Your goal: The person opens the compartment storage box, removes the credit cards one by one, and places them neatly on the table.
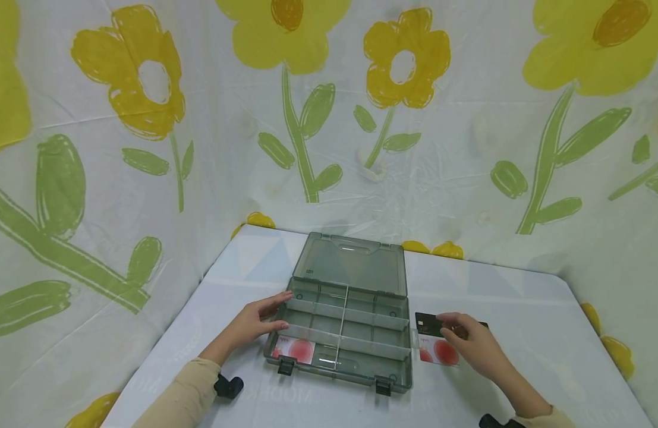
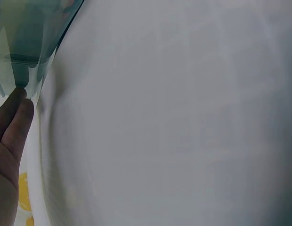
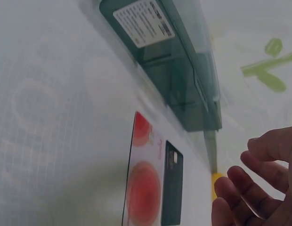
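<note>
A smoky grey plastic divided case [image 1: 374, 355] lies with its lid [image 1: 355, 264] folded back. My left hand [image 1: 254, 321] rests against the case's left wall, its straight fingertips [image 2: 24, 110] touching the plastic. In the front left compartment lies a white card with red circles [image 1: 293, 349]. To the right of the case, a black chip card [image 1: 426, 324] and another white card with red circles [image 1: 438, 351] lie side by side on the table. Over the black card hovers my right hand [image 1: 475, 345], fingers loosely curved and nothing between them in the right wrist view.
Two dark latches [image 1: 286, 365] hang at the case's front edge. A pale cloth covers the table [image 1: 243, 285]. Flower-printed curtains [image 1: 441, 178] stand close behind it and at both sides. The case has a white label [image 3: 143, 22] on its side.
</note>
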`<state>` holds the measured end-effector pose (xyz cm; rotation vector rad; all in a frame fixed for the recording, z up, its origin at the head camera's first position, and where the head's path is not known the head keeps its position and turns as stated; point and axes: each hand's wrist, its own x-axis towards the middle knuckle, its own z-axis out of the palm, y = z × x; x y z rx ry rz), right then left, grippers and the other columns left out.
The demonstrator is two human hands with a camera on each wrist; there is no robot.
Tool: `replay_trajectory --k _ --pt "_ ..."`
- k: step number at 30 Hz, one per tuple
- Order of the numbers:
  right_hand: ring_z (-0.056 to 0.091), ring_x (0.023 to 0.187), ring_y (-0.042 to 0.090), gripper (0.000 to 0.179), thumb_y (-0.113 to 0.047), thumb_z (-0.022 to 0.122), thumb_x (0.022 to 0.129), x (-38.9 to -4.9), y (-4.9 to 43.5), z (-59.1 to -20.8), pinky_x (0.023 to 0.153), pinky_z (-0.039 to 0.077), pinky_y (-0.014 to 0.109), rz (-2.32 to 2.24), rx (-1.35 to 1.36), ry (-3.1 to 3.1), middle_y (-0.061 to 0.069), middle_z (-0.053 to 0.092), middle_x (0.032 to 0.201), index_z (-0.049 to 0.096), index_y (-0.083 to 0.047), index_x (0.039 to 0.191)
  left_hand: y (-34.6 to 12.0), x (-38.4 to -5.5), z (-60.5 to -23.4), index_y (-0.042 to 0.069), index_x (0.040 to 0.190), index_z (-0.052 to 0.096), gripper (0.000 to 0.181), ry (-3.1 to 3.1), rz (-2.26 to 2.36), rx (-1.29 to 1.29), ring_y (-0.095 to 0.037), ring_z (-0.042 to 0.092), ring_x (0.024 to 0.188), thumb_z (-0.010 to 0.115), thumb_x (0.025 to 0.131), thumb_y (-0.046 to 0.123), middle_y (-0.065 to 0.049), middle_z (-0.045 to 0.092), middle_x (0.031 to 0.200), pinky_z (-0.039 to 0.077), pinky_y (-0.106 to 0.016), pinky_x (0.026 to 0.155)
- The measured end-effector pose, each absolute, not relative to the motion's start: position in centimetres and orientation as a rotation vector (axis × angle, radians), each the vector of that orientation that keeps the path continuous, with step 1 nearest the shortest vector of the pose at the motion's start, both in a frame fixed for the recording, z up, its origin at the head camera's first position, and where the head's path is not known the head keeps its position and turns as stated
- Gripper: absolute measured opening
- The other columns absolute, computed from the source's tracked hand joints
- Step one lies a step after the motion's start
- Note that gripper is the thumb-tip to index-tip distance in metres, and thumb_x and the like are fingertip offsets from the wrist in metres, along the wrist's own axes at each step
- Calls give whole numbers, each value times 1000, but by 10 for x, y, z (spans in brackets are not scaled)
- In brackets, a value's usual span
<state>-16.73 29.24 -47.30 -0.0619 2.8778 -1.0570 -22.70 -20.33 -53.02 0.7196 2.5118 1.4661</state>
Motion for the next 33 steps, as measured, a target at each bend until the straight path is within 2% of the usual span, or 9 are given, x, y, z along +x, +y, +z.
replay_trajectory --k 8,13,20,27,33 --pt "59 89 14 30 -16 69 98 -161 273 -469 71 55 23 -1097 -141 2871 -1 66 101 68 -9 126 -203 -227 -530 10 152 49 72 2515 1462 721 -31 39 146 79 90 32 -7 42 160 39 -40 116" --pt "60 92 14 29 -14 70 97 -158 262 -465 77 57 23 -1171 -202 2837 -2 66 102 68 -9 125 -203 -227 -531 11 152 49 72 2510 1466 716 -31 39 146 79 90 32 -6 42 160 39 -41 117" --pt "60 91 10 28 -16 69 99 -155 248 -463 72 56 23 -1256 -288 2788 -1 67 103 68 -10 125 -202 -228 -531 10 152 49 72 2510 1460 716 -32 39 146 79 90 33 -6 42 160 38 -42 117" --pt "60 92 10 28 -14 67 100 -156 235 -464 70 56 23 -1264 -434 2742 7 67 111 67 -7 127 -202 -227 -530 10 152 49 72 2511 1457 713 -32 39 146 79 90 33 -6 41 160 38 -41 117" --pt "62 93 8 28 -19 67 100 -159 220 -463 73 57 23 -1192 -503 2738 2 66 109 68 -10 126 -203 -228 -532 11 152 50 72 2514 1467 710 -30 39 146 79 90 32 -5 41 160 39 -39 117"
